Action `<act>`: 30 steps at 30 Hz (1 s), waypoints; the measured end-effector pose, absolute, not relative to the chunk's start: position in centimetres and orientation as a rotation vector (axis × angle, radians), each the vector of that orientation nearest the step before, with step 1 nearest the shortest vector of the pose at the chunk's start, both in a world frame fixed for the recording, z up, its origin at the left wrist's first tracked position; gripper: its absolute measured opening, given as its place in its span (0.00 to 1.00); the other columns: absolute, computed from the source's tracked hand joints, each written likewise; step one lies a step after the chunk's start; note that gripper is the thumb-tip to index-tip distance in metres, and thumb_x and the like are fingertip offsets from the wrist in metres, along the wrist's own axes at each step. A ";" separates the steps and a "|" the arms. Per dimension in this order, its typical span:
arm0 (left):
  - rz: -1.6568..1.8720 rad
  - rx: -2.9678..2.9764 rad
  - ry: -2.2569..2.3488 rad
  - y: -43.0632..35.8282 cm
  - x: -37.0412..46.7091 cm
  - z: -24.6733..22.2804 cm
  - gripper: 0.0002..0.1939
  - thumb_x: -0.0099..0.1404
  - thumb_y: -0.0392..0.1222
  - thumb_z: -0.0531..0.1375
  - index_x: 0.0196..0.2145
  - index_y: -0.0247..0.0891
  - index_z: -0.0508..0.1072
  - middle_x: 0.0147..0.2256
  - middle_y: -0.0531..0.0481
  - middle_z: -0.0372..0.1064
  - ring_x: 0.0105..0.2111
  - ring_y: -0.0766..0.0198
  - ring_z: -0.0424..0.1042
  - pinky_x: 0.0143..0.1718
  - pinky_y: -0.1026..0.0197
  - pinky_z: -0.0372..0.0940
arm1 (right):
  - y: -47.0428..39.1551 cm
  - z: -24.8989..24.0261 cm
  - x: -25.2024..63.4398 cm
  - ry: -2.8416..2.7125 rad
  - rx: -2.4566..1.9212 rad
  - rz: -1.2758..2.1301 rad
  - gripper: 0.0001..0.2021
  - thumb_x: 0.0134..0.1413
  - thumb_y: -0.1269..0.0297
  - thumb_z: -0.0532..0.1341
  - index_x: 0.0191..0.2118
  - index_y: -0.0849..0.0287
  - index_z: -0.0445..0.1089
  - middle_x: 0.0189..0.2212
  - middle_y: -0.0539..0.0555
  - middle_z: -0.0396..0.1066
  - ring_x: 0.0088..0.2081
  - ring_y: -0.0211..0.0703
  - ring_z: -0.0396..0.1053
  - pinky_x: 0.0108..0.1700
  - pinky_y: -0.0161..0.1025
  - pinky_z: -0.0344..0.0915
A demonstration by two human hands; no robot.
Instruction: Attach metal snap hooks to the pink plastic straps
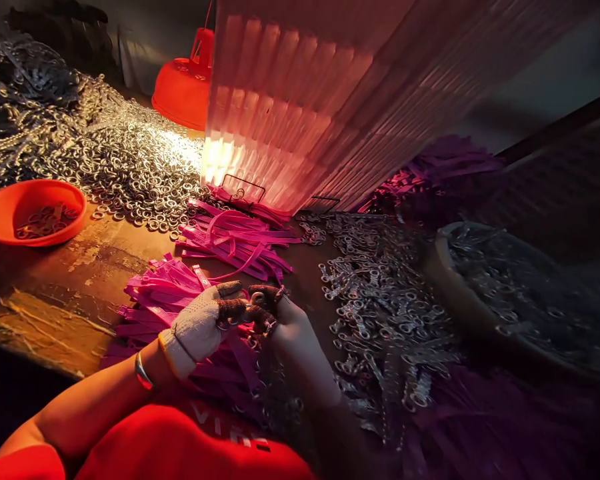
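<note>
My left hand [200, 327], in a pale glove with dark brown finger coverings, meets my right hand [287, 327] above the pile of magenta straps [163, 287]. Dark wraps cover the thumb and forefinger of the right hand, which are pinched on a small metal ring [257, 298]. The left fingers are closed together against the right fingertips; what they hold is mostly hidden, though bits of metal glint beneath them. A second bundle of magenta straps [240, 240] lies just beyond. Small metal clasps [380, 293] are heaped to the right of my hands.
Metal rings [140, 167] are piled at the back left, under a red lamp [185, 90]. An orange bowl [35, 237] holds a few metal pieces. A translucent corrugated panel [290, 113] stands behind the straps. On the right is a large basin [455, 300] of metal parts.
</note>
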State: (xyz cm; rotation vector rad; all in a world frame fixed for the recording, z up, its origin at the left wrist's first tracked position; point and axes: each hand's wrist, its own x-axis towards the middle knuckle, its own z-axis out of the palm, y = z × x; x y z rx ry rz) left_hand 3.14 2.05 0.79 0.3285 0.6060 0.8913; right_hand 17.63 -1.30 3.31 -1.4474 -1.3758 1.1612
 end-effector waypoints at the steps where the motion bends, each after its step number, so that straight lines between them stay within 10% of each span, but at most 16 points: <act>1: 0.900 0.293 0.606 2.1 2.9 0.5 0.08 0.57 0.28 0.65 0.35 0.33 0.73 0.30 0.49 0.71 0.30 0.67 0.74 0.38 0.65 0.72 | -1.3 3.3 17.4 -1.335 -1.463 1.147 0.13 0.53 0.63 0.61 0.45 0.56 0.73 0.38 0.53 0.76 0.37 0.44 0.71 0.38 0.39 0.68; 10: 0.831 0.440 0.674 0.6 0.8 0.2 0.15 0.56 0.42 0.70 0.39 0.34 0.74 0.25 0.55 0.65 0.18 0.77 0.58 0.14 0.74 0.48 | -1.6 2.7 15.0 -1.231 -1.533 0.758 0.10 0.50 0.65 0.62 0.40 0.57 0.74 0.35 0.52 0.76 0.37 0.44 0.70 0.40 0.41 0.67; 20: 0.537 0.645 0.748 0.3 -0.3 1.3 0.18 0.57 0.54 0.64 0.27 0.36 0.67 0.17 0.59 0.58 0.12 0.76 0.47 0.12 0.68 0.39 | -1.8 2.5 16.9 -1.657 -1.388 1.029 0.20 0.58 0.67 0.56 0.56 0.54 0.68 0.48 0.54 0.73 0.49 0.45 0.69 0.51 0.43 0.65; 30: 0.758 1.368 0.946 0.7 -0.7 2.1 0.13 0.63 0.48 0.59 0.28 0.35 0.68 0.25 0.53 0.65 0.25 0.69 0.60 0.26 0.66 0.56 | -1.8 2.8 17.6 -2.241 -1.518 0.309 0.05 0.47 0.73 0.55 0.25 0.57 0.64 0.24 0.52 0.66 0.27 0.39 0.59 0.30 0.38 0.48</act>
